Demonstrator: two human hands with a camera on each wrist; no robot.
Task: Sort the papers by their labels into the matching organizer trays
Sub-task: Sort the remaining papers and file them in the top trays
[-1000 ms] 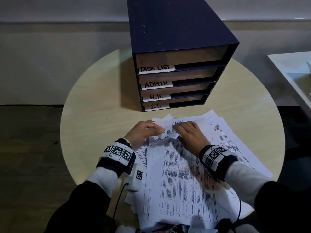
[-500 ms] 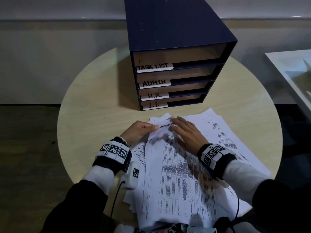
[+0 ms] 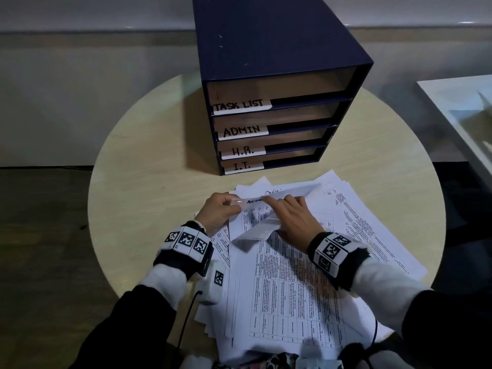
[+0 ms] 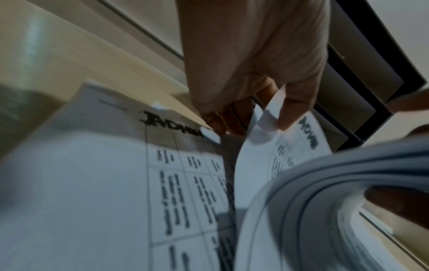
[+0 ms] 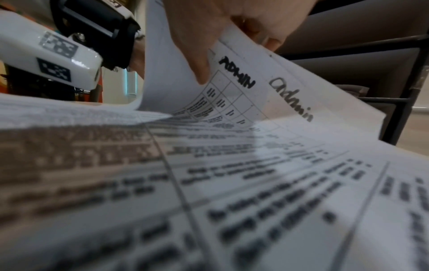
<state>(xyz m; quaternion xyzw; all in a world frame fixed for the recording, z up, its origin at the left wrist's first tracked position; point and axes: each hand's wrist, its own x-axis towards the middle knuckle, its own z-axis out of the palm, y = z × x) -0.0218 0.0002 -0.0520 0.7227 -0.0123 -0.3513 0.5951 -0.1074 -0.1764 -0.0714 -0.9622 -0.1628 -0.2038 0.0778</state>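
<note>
A loose pile of printed papers (image 3: 292,294) lies on the round table, in front of the dark blue organizer (image 3: 266,62). Its trays are labelled TASK LIST (image 3: 241,105), ADMIN (image 3: 241,131), H.R. (image 3: 242,151) and I.T. (image 3: 241,166). My left hand (image 3: 235,205) pinches the top left corner of a sheet (image 4: 267,126) at the pile's far end. My right hand (image 3: 270,202) pinches the far edge of a sheet marked ADMIN (image 5: 236,75) and curls it back toward me. Another sheet under it reads "admin" (image 5: 290,99).
The round wooden table (image 3: 149,198) has bare surface left of the pile and around the organizer. A white table edge (image 3: 458,102) stands at the far right. Several sheets fan out toward the table's right rim.
The far edges of the top sheets have been lifted and bent further back toward me. Both hands stay at the pile's far end, now holding the raised edge.
</note>
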